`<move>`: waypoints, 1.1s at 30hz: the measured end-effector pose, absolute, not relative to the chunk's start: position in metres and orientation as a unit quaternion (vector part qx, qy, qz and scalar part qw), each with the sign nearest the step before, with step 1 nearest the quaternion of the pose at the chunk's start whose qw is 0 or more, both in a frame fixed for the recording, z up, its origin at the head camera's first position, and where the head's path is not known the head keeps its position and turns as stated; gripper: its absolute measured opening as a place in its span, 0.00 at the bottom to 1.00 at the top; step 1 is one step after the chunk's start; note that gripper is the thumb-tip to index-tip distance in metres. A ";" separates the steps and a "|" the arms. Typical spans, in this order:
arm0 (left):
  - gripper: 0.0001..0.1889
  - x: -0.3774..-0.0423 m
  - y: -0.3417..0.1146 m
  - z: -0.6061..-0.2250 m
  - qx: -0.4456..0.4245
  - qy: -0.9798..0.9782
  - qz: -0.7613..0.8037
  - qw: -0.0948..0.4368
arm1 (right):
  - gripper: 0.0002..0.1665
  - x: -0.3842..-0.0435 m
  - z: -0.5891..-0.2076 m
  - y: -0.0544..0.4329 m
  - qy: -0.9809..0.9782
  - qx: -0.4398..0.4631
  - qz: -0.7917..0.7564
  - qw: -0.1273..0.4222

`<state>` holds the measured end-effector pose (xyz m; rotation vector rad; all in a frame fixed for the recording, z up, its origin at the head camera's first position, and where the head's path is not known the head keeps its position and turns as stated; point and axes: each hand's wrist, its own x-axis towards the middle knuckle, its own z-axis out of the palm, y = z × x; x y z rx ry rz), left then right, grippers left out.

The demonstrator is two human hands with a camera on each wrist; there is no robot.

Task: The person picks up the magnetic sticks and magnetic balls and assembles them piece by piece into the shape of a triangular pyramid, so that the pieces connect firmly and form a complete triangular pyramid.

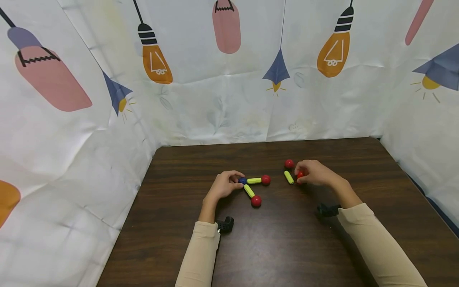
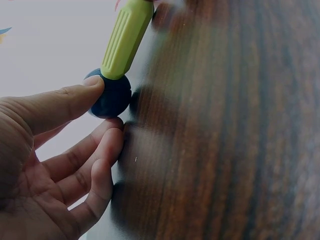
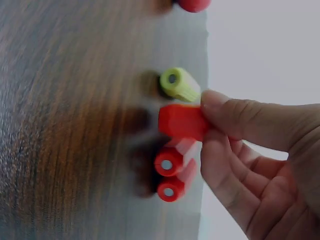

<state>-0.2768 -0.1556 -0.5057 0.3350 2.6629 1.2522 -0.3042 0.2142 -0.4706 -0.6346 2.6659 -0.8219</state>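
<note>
My left hand [image 1: 224, 185] pinches a blue ball [image 2: 111, 95] between thumb and fingers. Two yellow-green rods run out from this ball; one rod [image 1: 254, 181] ends at a red ball [image 1: 265, 180], the other rod [image 1: 249, 191] at a nearer red ball [image 1: 256, 201]. To the right, my right hand [image 1: 314, 172] pinches a red rod [image 3: 182, 121] between thumb and fingertips. Beside it, in the right wrist view, lie two more red rods [image 3: 170, 161] with silvery ends. A loose yellow-green rod [image 1: 288, 177] rests left of the right hand, with a red ball [image 1: 289, 164] behind it.
The pieces are on a dark brown wooden table [image 1: 272, 247]. Behind and at the sides hangs white cloth [image 1: 201, 107] printed with lamps and bulbs. Each wrist carries a small black device, one near the left sleeve [image 1: 225, 225].
</note>
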 end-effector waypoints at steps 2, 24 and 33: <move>0.14 -0.277 -0.156 -0.505 0.114 0.895 0.421 0.090 | 0.11 -0.301 -0.470 0.218 0.918 -0.202 -0.311 0.142; 0.13 -0.277 -0.165 -0.503 0.097 0.900 0.413 0.098 | 0.16 -0.269 -0.500 0.205 0.846 -0.182 -0.478 0.153; 0.13 -0.276 -0.169 -0.500 0.084 0.899 0.417 0.105 | 0.14 -0.271 -0.502 0.175 0.823 -0.205 -0.502 0.169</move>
